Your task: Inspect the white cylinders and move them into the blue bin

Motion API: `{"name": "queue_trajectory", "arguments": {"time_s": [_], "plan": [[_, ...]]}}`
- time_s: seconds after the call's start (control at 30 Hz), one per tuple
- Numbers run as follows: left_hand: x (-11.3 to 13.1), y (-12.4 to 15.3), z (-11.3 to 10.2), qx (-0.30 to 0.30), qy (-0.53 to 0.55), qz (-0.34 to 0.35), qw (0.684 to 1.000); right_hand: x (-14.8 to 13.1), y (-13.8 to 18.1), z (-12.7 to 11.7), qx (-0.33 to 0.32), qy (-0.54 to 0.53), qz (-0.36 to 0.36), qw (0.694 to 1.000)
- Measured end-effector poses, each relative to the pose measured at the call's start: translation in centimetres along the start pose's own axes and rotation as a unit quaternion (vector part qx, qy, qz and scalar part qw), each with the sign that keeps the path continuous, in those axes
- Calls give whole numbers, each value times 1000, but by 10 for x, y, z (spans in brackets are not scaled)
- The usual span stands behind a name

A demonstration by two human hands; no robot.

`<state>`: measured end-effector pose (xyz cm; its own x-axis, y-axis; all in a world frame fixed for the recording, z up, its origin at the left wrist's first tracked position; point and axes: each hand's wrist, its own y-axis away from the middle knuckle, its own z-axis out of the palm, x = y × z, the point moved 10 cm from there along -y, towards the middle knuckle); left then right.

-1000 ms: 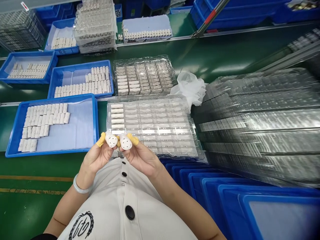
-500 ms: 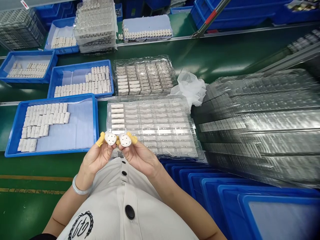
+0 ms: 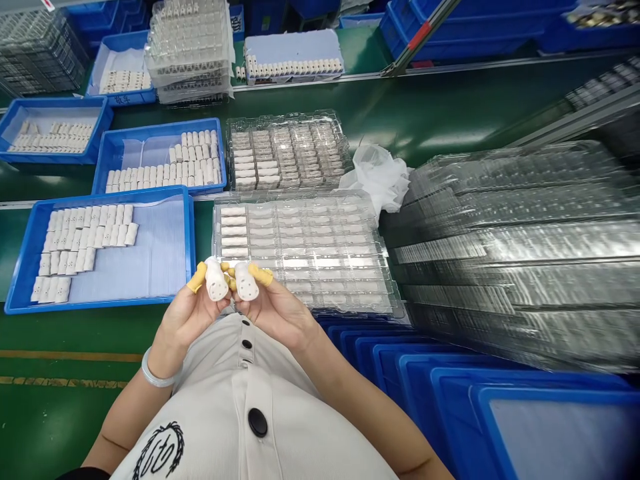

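Note:
My left hand pinches a white cylindrical piece with small holes in its end face. Beside it, a second such white piece is gripped in my right hand. Yellow finger covers show on the fingertips of both hands. The two pieces are held close together in front of my shirt, their holed ends tilted toward me. Just beyond them lies a clear plastic tray with rows of white pieces. Left of my hands, a blue bin holds several white pieces on a pale liner.
Farther back are a second blue bin, another filled clear tray and crumpled white plastic. Stacked clear trays rise at the right. Blue bins lean in a row below them. A tall tray stack stands behind.
Both white pieces have tipped in my fingers, so more of their long sides shows and the holed ends point lower. My hands stay in nearly the same place.

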<state>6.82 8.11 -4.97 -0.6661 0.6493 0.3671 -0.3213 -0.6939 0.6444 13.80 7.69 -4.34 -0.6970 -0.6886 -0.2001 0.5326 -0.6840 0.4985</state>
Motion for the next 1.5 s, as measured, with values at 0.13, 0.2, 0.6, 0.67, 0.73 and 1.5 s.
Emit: {"name": "queue_trajectory", "arguments": {"time_s": [0.13, 0.2, 0.6, 0.67, 0.73, 1.5], "plan": [[9, 2, 6, -45, -61, 48, 996, -10, 4, 3, 11, 87, -59, 994], [11, 2, 9, -57, -74, 55, 994, -15, 7, 4, 23, 133, -77, 988], [10, -1, 6, -65, -108, 40, 991, -11, 9, 15, -22, 95, -67, 993], [10, -1, 3, -64, -103, 34, 992, -11, 9, 14, -15, 84, -62, 994], [10, 0, 4, -66, -92, 31, 993, -12, 9, 14, -11, 79, -60, 995], [12, 3, -3, -45, -119, 68, 989, -11, 9, 3, -8, 100, -88, 991]]}}
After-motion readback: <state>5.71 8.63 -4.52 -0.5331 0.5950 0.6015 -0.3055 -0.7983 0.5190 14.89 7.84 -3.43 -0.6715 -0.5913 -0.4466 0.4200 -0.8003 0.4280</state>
